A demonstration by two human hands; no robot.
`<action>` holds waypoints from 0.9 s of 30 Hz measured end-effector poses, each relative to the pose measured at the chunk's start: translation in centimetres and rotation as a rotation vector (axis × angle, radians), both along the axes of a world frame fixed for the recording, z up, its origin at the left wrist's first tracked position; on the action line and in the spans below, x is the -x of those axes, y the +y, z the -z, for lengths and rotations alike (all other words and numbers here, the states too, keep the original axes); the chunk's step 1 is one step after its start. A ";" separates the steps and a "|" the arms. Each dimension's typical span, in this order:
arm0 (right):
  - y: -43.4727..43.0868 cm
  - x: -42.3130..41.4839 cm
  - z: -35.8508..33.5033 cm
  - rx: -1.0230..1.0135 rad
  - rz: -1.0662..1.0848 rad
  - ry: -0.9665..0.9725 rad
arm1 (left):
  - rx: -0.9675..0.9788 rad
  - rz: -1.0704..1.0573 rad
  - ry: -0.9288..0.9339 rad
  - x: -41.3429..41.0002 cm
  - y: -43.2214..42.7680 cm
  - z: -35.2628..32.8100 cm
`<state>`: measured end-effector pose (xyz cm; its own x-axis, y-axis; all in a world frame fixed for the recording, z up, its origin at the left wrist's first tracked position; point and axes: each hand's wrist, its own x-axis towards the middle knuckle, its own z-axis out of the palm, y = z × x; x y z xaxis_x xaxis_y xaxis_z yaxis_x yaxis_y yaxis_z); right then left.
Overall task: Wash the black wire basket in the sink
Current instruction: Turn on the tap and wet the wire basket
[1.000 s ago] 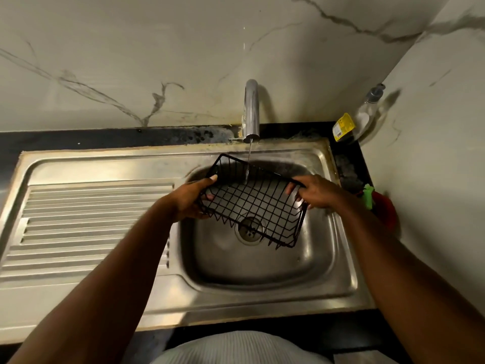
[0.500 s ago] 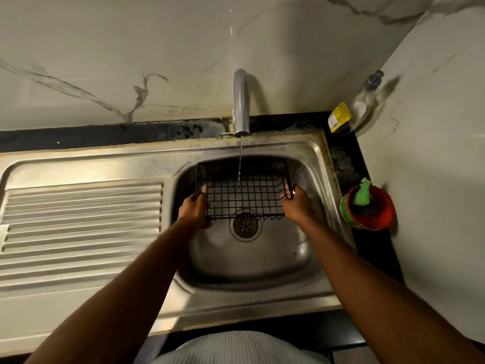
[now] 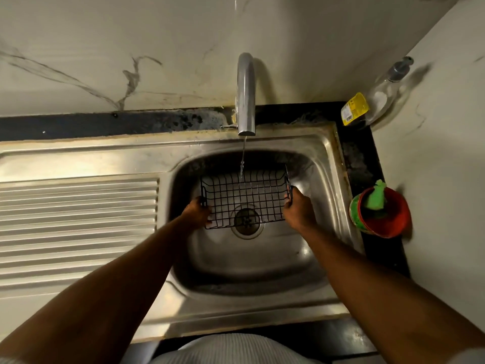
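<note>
I hold the black wire basket (image 3: 244,198) at the middle of the frame, down inside the bowl of the steel sink (image 3: 262,271), with a hand at each short end. My left hand (image 3: 196,212) is curled round the wire of its left-of-frame end, and my right hand (image 3: 299,208) grips the end towards the right of the frame, thumb up against the rim. The basket lies roughly level with its open side up, and the drain (image 3: 246,222) shows through the mesh at its near edge. I cannot tell whether the basket rests on the sink floor or hangs just above it. A thin stream of water (image 3: 242,161) runs from the tap (image 3: 246,93) in the upper middle and meets the far side of the basket. The ribbed draining board (image 3: 78,219) fills the left of the frame. On the dark table (image 3: 362,158) at the right edge of the sink stands a red bowl (image 3: 388,222) with a green scrubber (image 3: 376,198) in it, and a clear pump bottle (image 3: 385,88) with a yellow label stands in the upper right corner against the marbled wall.
</note>
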<state>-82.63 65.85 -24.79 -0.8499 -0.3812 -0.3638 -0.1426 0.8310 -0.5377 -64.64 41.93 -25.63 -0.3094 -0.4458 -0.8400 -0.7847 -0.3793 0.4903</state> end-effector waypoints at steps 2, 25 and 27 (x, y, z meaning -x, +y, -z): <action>0.5 -0.1 0.7 -0.028 -0.044 0.000 | -0.003 -0.014 0.006 -0.2 0.1 0.4; -10.9 1.6 -10.6 0.375 -0.358 0.520 | 0.584 0.166 0.091 0.9 -0.7 -5.3; -13.3 2.0 -12.4 0.375 -0.442 0.490 | 0.608 0.192 0.118 0.7 -0.9 -5.8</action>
